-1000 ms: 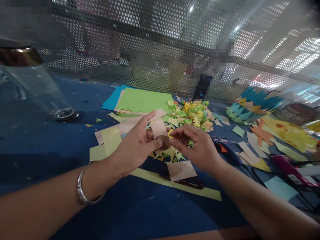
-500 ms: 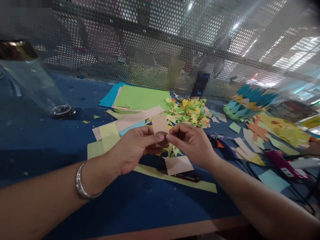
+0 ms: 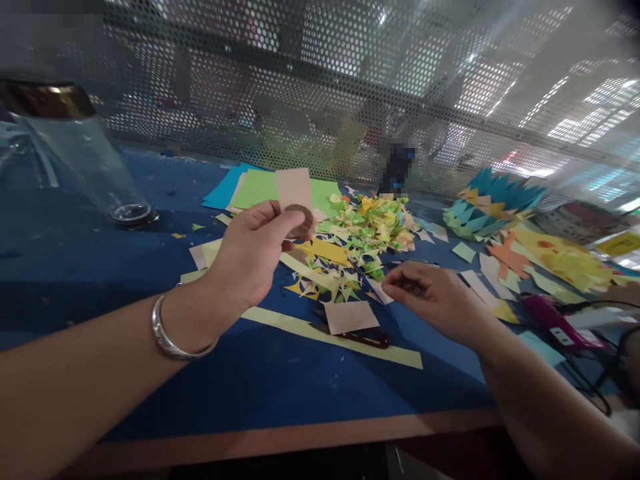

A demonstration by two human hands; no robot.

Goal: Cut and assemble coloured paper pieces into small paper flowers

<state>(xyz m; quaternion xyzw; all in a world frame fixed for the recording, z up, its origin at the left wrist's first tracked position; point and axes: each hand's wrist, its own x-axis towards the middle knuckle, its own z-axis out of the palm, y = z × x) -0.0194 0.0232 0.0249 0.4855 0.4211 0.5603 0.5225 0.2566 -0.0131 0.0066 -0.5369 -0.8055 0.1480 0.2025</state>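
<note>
My left hand (image 3: 255,250) pinches a pale pink paper strip (image 3: 294,188) together with a brown round disc (image 3: 304,228). The thumb lies over the disc and the strip stands up above it. To the right, my right hand (image 3: 433,300) hovers low over the table, fingers loosely curled with a gap at the thumb; I see nothing held in it. Near its thumb lies a thin dark-blue stick-like thing (image 3: 369,283) among paper scraps (image 3: 343,283). Closer to me, a pale pink paper piece (image 3: 351,317) partly covers a dark-red handled tool (image 3: 375,339) on a long pale-yellow strip (image 3: 407,358).
A clear bottle (image 3: 95,167) with a gold cap stands at left. Behind my left hand are green sheets (image 3: 255,183) and a heap of cut scraps (image 3: 373,223). At right are a zigzag-edged paper ring (image 3: 490,207), a magenta power strip (image 3: 555,323) and cables. Perforated metal panelling (image 3: 310,87) borders the back.
My right hand has let go of the paper strip and moved right and slightly down. My left hand has lifted the strip and disc up and to the left.
</note>
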